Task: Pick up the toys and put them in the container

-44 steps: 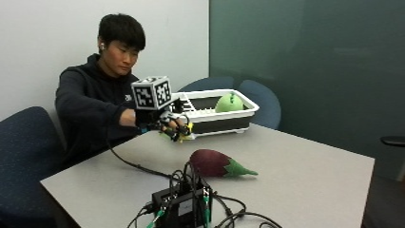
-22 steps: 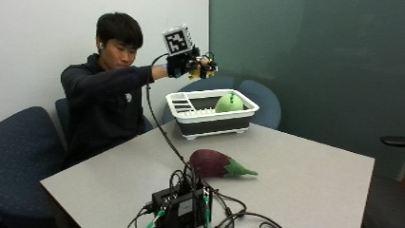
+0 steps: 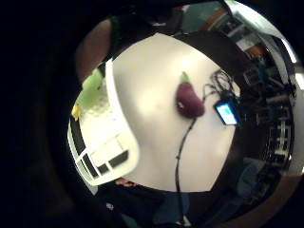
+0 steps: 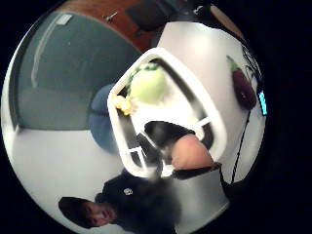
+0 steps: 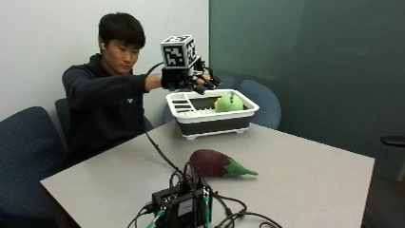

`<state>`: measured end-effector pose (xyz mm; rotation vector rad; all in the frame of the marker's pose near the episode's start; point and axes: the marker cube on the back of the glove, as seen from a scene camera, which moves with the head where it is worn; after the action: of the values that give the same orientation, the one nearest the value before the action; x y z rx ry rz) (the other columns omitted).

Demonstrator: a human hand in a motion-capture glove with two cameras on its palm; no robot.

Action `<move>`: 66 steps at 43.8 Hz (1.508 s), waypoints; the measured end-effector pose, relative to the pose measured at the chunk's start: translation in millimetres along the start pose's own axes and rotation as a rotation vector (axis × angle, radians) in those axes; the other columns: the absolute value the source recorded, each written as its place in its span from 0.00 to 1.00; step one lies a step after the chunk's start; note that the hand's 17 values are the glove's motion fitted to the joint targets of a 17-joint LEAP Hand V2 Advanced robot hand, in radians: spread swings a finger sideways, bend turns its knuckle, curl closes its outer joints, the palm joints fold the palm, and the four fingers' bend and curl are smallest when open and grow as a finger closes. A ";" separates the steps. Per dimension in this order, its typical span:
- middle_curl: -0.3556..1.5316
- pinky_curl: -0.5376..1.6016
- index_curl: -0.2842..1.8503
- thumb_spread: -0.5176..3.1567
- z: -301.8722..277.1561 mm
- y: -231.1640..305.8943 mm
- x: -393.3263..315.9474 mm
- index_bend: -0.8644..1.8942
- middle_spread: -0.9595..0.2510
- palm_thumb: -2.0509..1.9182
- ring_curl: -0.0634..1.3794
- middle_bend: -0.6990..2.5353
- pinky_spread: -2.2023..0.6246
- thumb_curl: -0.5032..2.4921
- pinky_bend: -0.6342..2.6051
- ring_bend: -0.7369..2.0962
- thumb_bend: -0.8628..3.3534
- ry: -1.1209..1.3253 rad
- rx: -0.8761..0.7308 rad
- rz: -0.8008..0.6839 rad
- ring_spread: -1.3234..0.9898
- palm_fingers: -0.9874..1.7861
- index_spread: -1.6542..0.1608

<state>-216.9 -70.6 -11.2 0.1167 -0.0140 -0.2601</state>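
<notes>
A grey tabletop (image 5: 303,175) is carrying a black electronics box (image 5: 180,209) near its front edge, with cables (image 5: 234,216) trailing around it. Blue chairs (image 5: 25,152) are standing behind the tabletop.

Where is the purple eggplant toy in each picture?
Outside view: the eggplant toy lies on the table, between the white container and the cables at the near edge.
Little finger side palm view: the eggplant toy lies on the table, apart from the container.
Thumb side palm view: the eggplant toy lies on the table past the container.
Shared landmark: the white container with a green toy inside.
</notes>
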 end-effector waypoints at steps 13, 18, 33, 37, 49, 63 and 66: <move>0.37 0.42 0.33 0.48 78.2 -38.4 107.9 0.35 0.81 0.53 0.18 0.27 0.79 0.29 0.40 0.33 0.21 -0.087 -0.033 0.224 0.57 0.32 0.76; 0.37 0.43 0.30 0.49 133.9 -51.9 119.8 0.33 0.82 0.54 0.19 0.27 0.79 0.29 0.41 0.34 0.21 -0.023 -0.099 0.308 0.58 0.31 0.77; 0.45 0.44 0.18 0.49 169.9 -79.5 157.2 0.32 0.68 0.63 0.35 0.41 0.69 0.32 0.50 0.67 0.24 0.098 0.050 0.298 0.47 0.71 0.81; 0.48 0.46 0.17 0.46 153.5 -74.0 146.7 0.34 0.66 0.66 0.39 0.45 0.67 0.34 0.52 0.69 0.25 0.107 0.114 0.257 0.46 0.74 0.81; 0.53 0.48 0.20 0.36 -2.0 -46.0 41.5 0.43 0.62 0.69 0.43 0.50 0.65 0.39 0.51 0.71 0.24 -0.078 0.327 0.021 0.44 0.78 0.80; 0.54 0.49 0.21 0.34 40.3 11.9 -134.8 0.38 0.60 0.67 0.43 0.47 0.65 0.41 0.52 0.72 0.22 -0.018 -0.069 -0.355 0.44 0.66 0.81; 0.51 0.50 0.22 0.39 65.5 22.1 -141.5 0.36 0.62 0.62 0.41 0.41 0.67 0.38 0.51 0.65 0.19 0.005 -0.301 -0.397 0.44 0.39 0.79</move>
<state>-349.8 -20.4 56.5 -0.1822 0.0542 -0.6546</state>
